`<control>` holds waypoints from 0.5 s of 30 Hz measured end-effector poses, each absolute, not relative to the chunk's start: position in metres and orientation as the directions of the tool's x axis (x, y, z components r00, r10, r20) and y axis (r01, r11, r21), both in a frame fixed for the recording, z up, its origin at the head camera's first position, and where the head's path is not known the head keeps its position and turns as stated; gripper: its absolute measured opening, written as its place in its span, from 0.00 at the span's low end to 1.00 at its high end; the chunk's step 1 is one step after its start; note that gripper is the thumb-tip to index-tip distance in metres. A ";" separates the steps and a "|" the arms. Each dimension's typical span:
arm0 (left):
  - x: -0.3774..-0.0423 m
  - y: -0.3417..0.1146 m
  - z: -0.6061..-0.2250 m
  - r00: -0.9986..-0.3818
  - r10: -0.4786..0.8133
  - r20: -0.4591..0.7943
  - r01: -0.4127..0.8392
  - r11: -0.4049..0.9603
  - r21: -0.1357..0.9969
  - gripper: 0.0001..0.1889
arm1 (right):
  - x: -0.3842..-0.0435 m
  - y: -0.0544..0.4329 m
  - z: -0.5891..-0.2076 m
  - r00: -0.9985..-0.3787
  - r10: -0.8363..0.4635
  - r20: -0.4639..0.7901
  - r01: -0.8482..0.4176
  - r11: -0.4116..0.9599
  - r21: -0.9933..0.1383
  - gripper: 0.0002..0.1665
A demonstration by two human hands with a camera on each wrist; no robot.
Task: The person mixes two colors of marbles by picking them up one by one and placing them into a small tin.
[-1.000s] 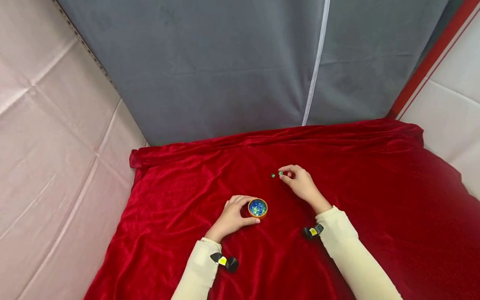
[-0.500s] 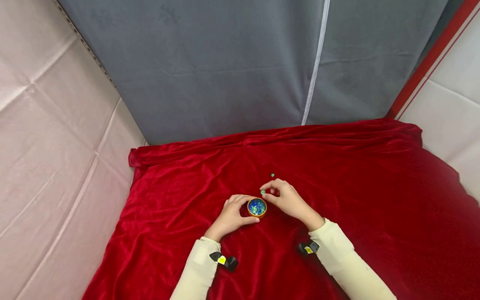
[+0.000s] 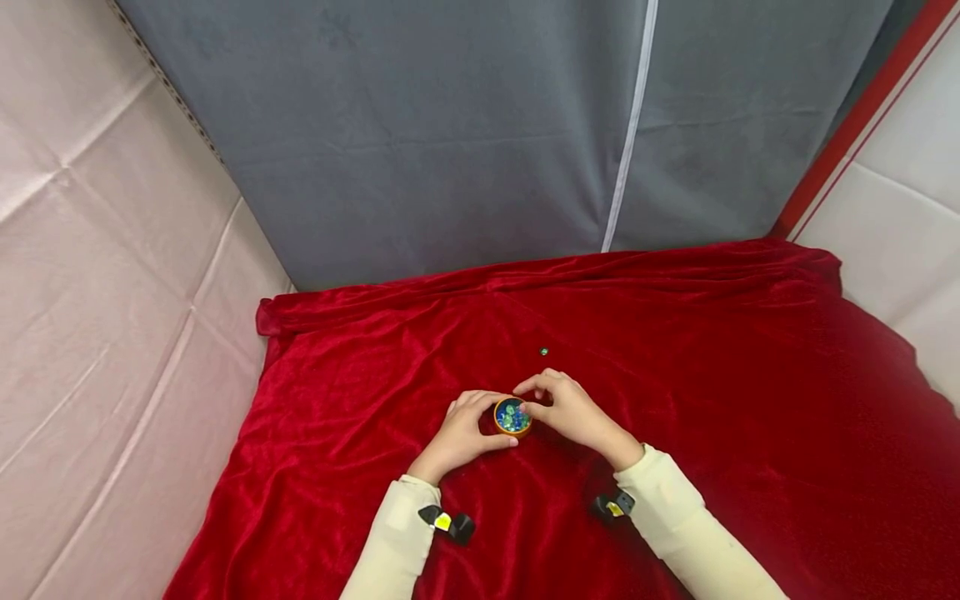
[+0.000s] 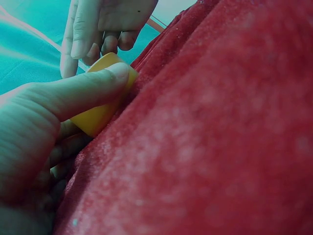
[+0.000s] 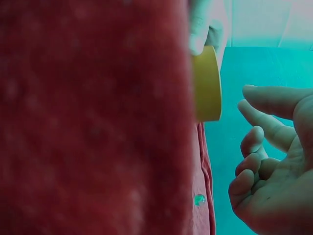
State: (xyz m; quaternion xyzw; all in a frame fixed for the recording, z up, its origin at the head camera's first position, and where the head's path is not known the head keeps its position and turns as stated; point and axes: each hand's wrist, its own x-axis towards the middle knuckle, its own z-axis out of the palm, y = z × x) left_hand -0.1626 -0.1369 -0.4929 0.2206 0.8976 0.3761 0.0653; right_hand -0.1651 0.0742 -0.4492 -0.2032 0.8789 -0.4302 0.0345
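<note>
A small round yellow-orange bowl (image 3: 513, 434) stands on red velvet cloth, with blue and green glass marbles (image 3: 512, 417) inside. My left hand (image 3: 461, 433) grips the bowl from its left side, thumb along the near wall and fingers round the far one. Over the bowl's right rim is my right hand (image 3: 573, 417), thumb and index finger parted. In the right wrist view nothing sits between those fingertips (image 5: 249, 89), and the other fingers are curled. One loose green marble (image 3: 543, 352) lies on the cloth beyond the right hand.
Red velvet cloth (image 3: 697, 358) covers the table, wrinkled at left and bunched along the back edge. A grey curtain (image 3: 450, 150) hangs behind it. Pale panels (image 3: 112, 333) stand at both sides. A black camera (image 3: 457, 527) is strapped to each wrist.
My right hand has carried a green marble from near the loose one toward me to the bowl, and its fingers have let go. The left hand stays on the bowl.
</note>
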 end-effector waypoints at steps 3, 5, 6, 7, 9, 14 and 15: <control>-0.163 -0.137 -0.494 -0.894 0.446 0.048 0.349 0.626 0.697 0.32 | -0.169 0.078 -0.448 -0.919 -0.371 0.130 -0.332 0.554 -0.763 0.12; -0.164 -0.137 -0.494 -0.893 0.447 0.050 0.353 0.627 0.694 0.32 | -0.174 0.080 -0.447 -0.924 -0.356 0.143 -0.333 0.560 -0.758 0.12; -0.164 -0.137 -0.494 -0.893 0.447 0.052 0.353 0.625 0.696 0.32 | -0.177 0.081 -0.447 -0.927 -0.346 0.146 -0.329 0.562 -0.759 0.12; -0.164 -0.137 -0.494 -0.893 0.447 0.053 0.353 0.623 0.698 0.32 | -0.180 0.082 -0.446 -0.930 -0.336 0.150 -0.326 0.563 -0.759 0.12; -0.164 -0.137 -0.495 -0.894 0.444 0.052 0.351 0.624 0.698 0.32 | -0.187 0.084 -0.445 -0.937 -0.311 0.157 -0.315 0.565 -0.762 0.13; -0.164 -0.137 -0.496 -0.899 0.436 0.042 0.337 0.628 0.702 0.32 | -0.204 0.089 -0.443 -0.954 -0.246 0.170 -0.284 0.566 -0.774 0.13; -0.164 -0.137 -0.496 -0.900 0.434 0.042 0.336 0.628 0.702 0.32 | -0.206 0.090 -0.443 -0.957 -0.236 0.168 -0.276 0.564 -0.778 0.13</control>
